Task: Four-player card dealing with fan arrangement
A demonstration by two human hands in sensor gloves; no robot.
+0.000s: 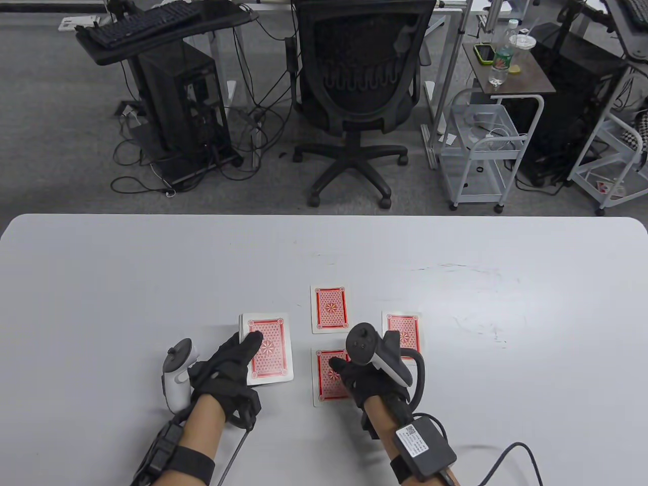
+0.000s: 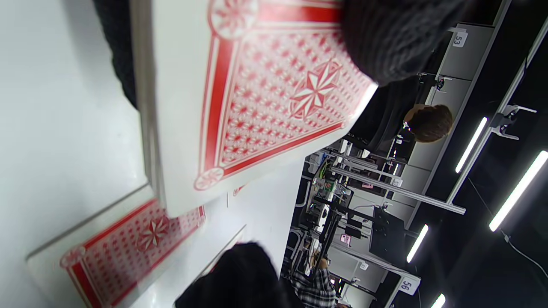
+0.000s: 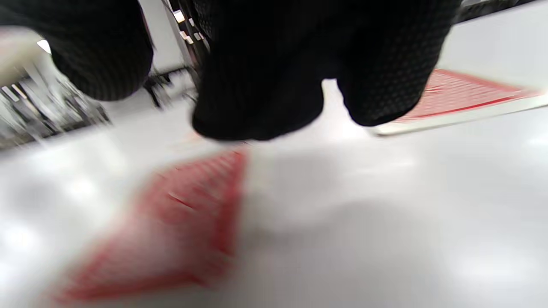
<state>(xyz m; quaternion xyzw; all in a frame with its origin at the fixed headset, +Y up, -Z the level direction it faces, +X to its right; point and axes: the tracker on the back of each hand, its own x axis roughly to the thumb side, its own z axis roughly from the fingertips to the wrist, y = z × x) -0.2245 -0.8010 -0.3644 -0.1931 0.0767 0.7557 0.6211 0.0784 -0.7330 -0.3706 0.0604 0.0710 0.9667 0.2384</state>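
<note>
Three single red-backed cards lie face down on the white table (image 1: 152, 263): a far middle card (image 1: 329, 309), a right card (image 1: 403, 329) and a near middle card (image 1: 326, 385). My left hand (image 1: 253, 341) grips the deck (image 1: 271, 354) (image 2: 265, 94) just above the table, with its thumb (image 2: 385, 38) on the top card. My right hand (image 1: 340, 365) hovers over the near middle card, its fingertips (image 3: 257, 85) hanging just above the table with nothing between them. The right wrist view is blurred; a card (image 3: 171, 226) lies below the fingers. The tracker partly hides the right card.
Beyond the table's far edge stand a black office chair (image 1: 362, 91), a white wire cart (image 1: 481, 147) and a computer tower (image 1: 177, 101). A person's head (image 2: 428, 124) shows in the left wrist view, far off.
</note>
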